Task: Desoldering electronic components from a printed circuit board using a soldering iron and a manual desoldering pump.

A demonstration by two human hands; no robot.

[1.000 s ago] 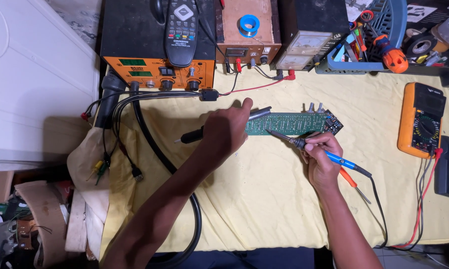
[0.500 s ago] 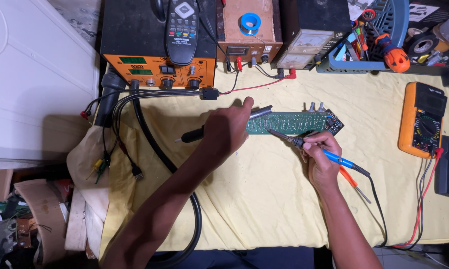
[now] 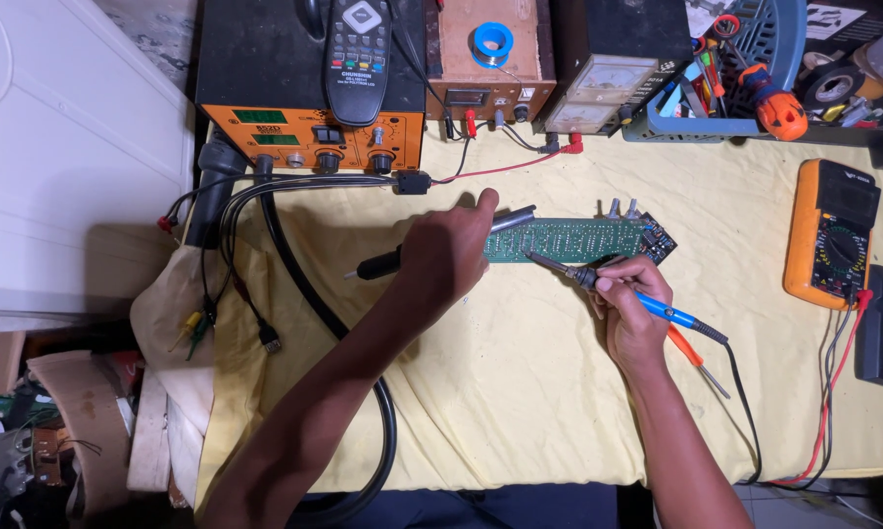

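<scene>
Soldering iron pinched pen-style in the right hand, grip clamped on the blue handle, metal tip touching the near long edge of the green circuit board. Board flat on the yellow cloth, toward the far middle of the counter, short of the row of instruments along the far edge. Left hand at the board's left end, grip closed around a black-handled tool whose metal barrel pokes out past the knuckles, just over the board's far left corner.

Judged from this: best done with the heel of the right hand planted on the cloth, so that only the fingers steer the tip. Lay the side of the tip against the joint rather than the bare point, for quicker heat. Press the board down at its left end, since nothing else seems to pin it and the cloth may let it slide. Mind the metal barrel near the left fingers and near the board's parts. Watch the iron's cord trailing toward the near right corner, beside the orange-handled tool on the cloth; a snag there could jerk the tip across neighbouring pads. Leave the orange multimeter and its leads by the right edge well apart from the hot end.
</scene>
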